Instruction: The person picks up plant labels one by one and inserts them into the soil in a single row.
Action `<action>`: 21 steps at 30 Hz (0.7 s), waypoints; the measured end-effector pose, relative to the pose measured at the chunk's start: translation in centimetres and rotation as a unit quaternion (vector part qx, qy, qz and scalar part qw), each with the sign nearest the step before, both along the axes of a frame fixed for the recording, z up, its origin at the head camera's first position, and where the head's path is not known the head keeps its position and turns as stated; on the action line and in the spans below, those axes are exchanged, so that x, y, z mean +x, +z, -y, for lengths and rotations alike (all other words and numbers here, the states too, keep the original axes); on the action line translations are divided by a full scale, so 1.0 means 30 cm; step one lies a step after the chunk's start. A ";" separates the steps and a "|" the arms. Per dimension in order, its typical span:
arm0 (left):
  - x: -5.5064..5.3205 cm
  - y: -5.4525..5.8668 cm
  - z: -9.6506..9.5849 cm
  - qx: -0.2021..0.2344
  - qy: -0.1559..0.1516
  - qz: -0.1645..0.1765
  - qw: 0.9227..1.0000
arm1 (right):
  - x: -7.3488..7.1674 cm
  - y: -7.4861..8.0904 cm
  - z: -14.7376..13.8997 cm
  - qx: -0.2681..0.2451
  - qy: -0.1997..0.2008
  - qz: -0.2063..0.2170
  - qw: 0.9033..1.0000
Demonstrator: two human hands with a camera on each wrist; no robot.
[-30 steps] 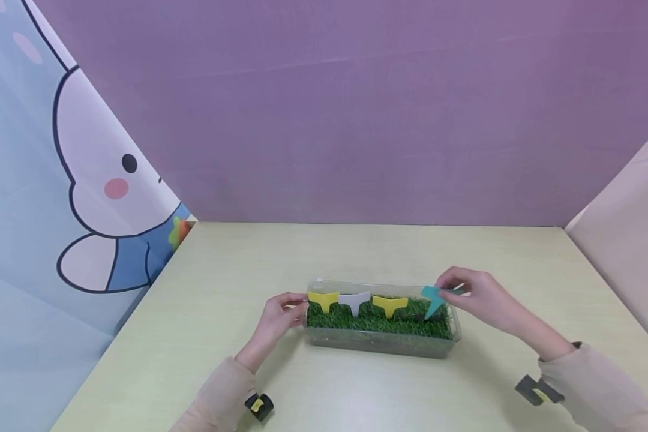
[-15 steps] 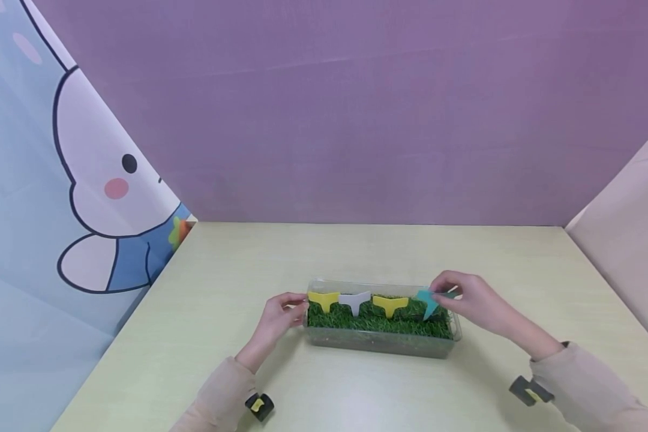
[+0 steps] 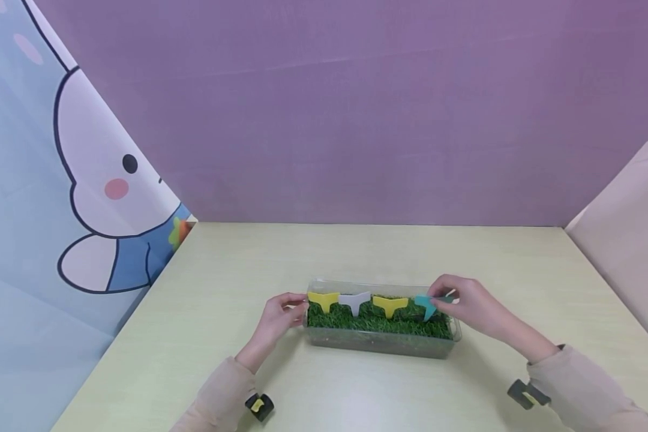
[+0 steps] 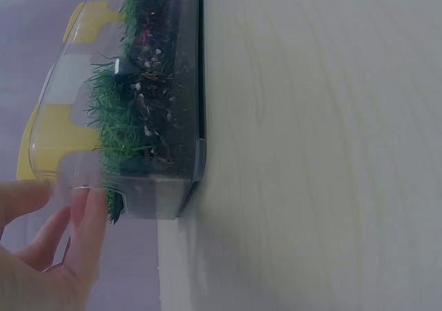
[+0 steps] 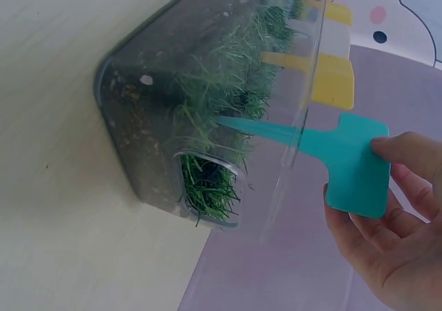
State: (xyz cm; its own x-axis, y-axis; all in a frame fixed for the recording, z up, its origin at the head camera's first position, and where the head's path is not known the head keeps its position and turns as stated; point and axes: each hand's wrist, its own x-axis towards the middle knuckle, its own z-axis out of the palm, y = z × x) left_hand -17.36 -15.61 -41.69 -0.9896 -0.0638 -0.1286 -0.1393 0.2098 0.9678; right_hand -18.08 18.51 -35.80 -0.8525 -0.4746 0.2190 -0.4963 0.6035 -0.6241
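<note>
A long clear plastic box (image 3: 378, 344) stands on the table, with dark soil and green artificial-looking grass (image 3: 351, 322) inside. My left hand (image 3: 275, 316) holds its left end, thumb by the rim and fingers against the end wall. In my right hand (image 3: 474, 303) a teal T-shaped plant label (image 5: 360, 164) is pinched by its broad head. The label's pointed stem reaches down into the grass near the box's right end; how deep the tip sits is hidden. To its left stand a yellow label (image 3: 390, 306), a white label (image 3: 354, 302) and another yellow label (image 3: 324, 300).
The pale wooden table (image 3: 248, 258) spreads around the box. Behind it rises a purple backdrop (image 3: 345, 120), with a blue cartoon-printed cloth (image 3: 27, 240) on the left. An opening (image 5: 210, 190) cuts through the box's right end wall.
My right hand has moved slightly left and down with the teal label, which turned from a slant to nearly upright. My left hand and the box have kept still.
</note>
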 end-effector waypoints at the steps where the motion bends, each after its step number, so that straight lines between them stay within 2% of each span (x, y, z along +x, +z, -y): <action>1: 0.001 0.000 0.000 0.000 0.000 -0.001 1.000 | -0.001 -0.002 0.000 0.000 0.000 -0.002 1.000; 21: 0.007 0.013 0.002 0.001 -0.009 0.000 1.000 | -0.003 -0.021 0.004 0.004 0.016 0.007 1.000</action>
